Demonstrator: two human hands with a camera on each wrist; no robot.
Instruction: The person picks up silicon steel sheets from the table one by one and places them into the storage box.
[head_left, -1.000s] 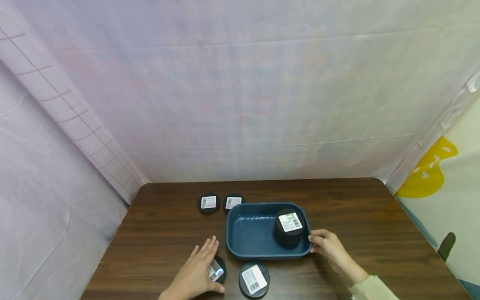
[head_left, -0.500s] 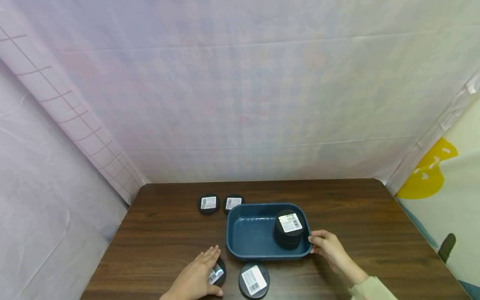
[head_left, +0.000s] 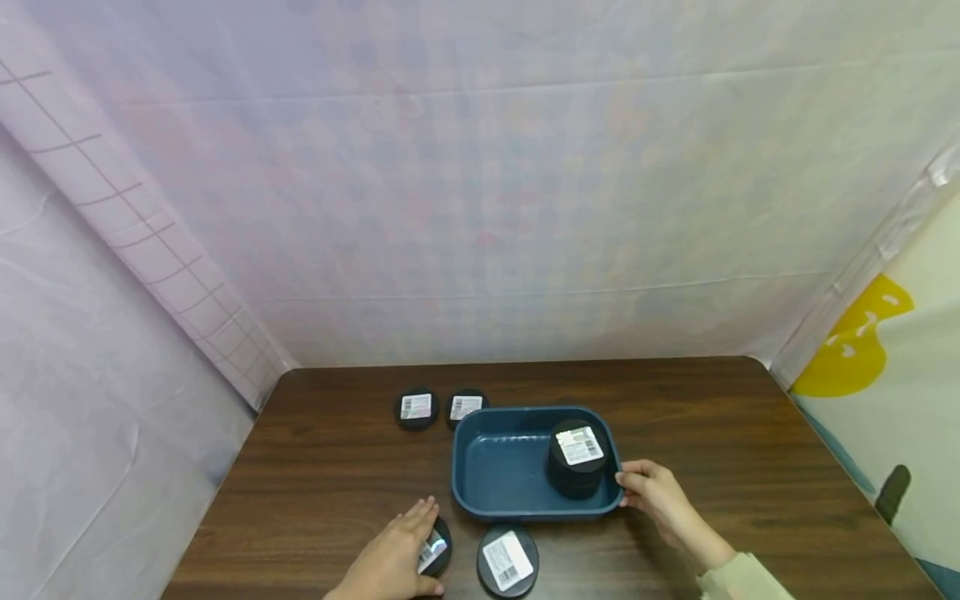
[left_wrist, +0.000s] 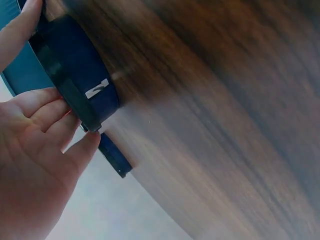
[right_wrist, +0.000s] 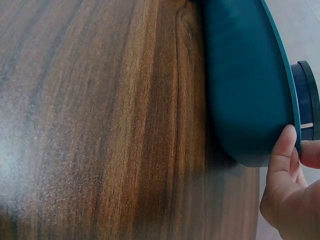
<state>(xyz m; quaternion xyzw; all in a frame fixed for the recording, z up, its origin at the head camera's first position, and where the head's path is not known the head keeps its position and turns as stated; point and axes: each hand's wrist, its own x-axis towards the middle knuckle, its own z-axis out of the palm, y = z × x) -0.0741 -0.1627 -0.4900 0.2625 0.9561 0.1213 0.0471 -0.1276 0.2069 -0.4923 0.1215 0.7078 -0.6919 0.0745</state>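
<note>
In the head view my left hand (head_left: 393, 554) lies over a low round black container (head_left: 437, 550) with a white label. Thumb and fingers span it; in the left wrist view they grip the dark rim of this container (left_wrist: 72, 70). My right hand (head_left: 660, 492) pinches the right rim of a blue rectangular tray (head_left: 498, 500). The right wrist view shows the thumb and fingers on either side of that tray's edge (right_wrist: 255, 100). Similar black containers (head_left: 577, 462) are stacked in the tray's right half.
Another labelled black container (head_left: 508, 562) lies in front of the tray. Two more, a left one (head_left: 416, 409) and a right one (head_left: 467, 407), lie behind it. Everything sits on a brown wooden table (head_left: 720, 433), with pale cloth (head_left: 480, 208) hanging at the back and sides.
My left hand has drawn a little nearer to me, and its fingers have closed in around the container. The right hand and the tray stay put.
</note>
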